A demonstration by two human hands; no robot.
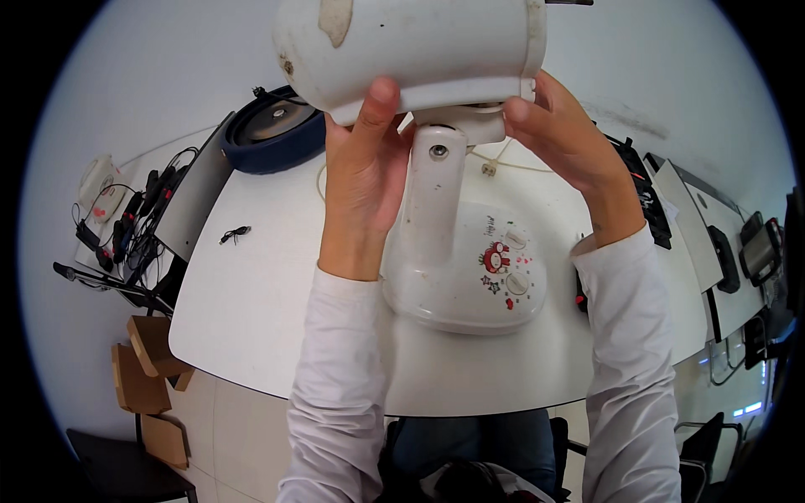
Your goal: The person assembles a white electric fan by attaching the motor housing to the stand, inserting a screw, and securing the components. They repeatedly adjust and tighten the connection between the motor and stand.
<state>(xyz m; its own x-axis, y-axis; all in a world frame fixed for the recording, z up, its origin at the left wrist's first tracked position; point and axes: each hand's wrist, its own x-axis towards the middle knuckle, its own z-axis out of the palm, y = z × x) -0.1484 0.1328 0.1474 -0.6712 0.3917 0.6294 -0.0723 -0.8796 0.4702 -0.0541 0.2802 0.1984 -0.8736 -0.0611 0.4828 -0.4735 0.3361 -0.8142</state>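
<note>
A white desk fan without its blades or grille stands in front of me, its rounded motor housing (411, 59) at the top of the view and a metal shaft (570, 2) jutting out at the right. My left hand (369, 159) is closed on the housing's lower left edge, thumb on its side. Gripping the lower right end is my right hand (558, 126), its thumb by the joint under the housing. A screw (438, 152) shows near the top of the fan's neck (432, 201). The fan base (453, 306) rests on the table and has two knobs and red cartoon stickers.
The white table (251, 318) carries a round dark-blue shallow drum (272, 134) at the back left and a short black cable (236, 234). A pale plug (489, 169) with cord lies behind the fan. Black tool cases (646, 193) stand right; cardboard boxes (142, 377) sit lower left.
</note>
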